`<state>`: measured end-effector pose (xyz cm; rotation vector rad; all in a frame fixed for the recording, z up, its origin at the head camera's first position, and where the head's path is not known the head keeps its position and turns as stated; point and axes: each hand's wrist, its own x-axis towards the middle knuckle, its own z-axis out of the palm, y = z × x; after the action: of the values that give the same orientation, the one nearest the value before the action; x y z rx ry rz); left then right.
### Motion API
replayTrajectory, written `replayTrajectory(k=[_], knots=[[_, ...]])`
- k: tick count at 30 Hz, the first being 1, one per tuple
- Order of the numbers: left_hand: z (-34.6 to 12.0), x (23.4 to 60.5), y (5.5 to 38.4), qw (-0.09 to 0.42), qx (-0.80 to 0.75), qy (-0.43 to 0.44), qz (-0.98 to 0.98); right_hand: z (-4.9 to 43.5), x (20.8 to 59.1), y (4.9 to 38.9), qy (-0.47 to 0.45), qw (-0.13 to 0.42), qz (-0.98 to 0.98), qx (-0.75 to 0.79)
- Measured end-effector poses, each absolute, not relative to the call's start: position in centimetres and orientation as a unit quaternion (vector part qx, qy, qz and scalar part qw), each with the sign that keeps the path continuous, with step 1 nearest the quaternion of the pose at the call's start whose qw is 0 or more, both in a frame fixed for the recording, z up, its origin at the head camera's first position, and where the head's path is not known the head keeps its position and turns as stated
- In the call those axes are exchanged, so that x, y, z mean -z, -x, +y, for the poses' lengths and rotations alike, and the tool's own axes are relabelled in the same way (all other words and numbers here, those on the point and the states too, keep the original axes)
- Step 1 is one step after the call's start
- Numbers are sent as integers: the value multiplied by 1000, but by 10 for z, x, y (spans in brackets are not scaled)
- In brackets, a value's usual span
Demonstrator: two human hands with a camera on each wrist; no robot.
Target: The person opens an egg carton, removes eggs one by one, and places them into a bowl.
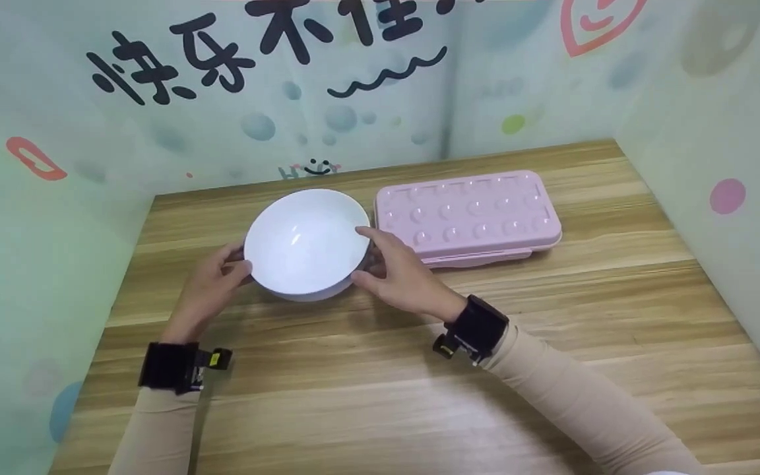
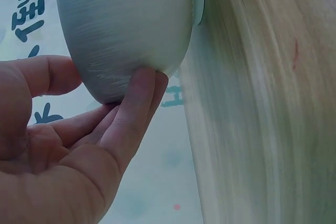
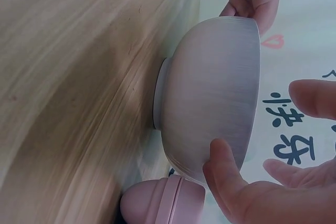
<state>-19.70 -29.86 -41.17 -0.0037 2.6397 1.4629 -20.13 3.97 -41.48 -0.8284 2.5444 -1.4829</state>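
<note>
A white bowl stands upright between both hands, its foot close over the wooden table. My left hand holds its left side; in the left wrist view, the thumb lies against the outer wall and other fingers reach behind it. On the right side, my right hand grips the bowl, thumb low on the wall and forefinger at the rim. The right wrist view shows one right fingertip on the bowl's wall. The bowl's inside shows only white surface.
A pink lidded box with rows of round bumps sits just right of the bowl, near the table's back edge. Printed wall sheets enclose the wooden table at the back and both sides.
</note>
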Motion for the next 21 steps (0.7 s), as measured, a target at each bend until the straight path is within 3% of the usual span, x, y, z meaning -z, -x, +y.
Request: replayTrajectory(k=[5, 10, 16, 21], knots=[[-296, 408, 195, 50, -451, 7, 891, 45, 414, 201, 265, 57, 825, 497], [-280, 394, 190, -18, -387, 1, 922, 67, 406, 200, 260, 58, 831, 488], [-234, 376, 192, -132, -323, -91, 933, 117, 396, 203, 280, 12, 841, 462], [-189, 364, 192, -167, -303, -176, 921, 162, 389, 208, 293, -28, 862, 413]])
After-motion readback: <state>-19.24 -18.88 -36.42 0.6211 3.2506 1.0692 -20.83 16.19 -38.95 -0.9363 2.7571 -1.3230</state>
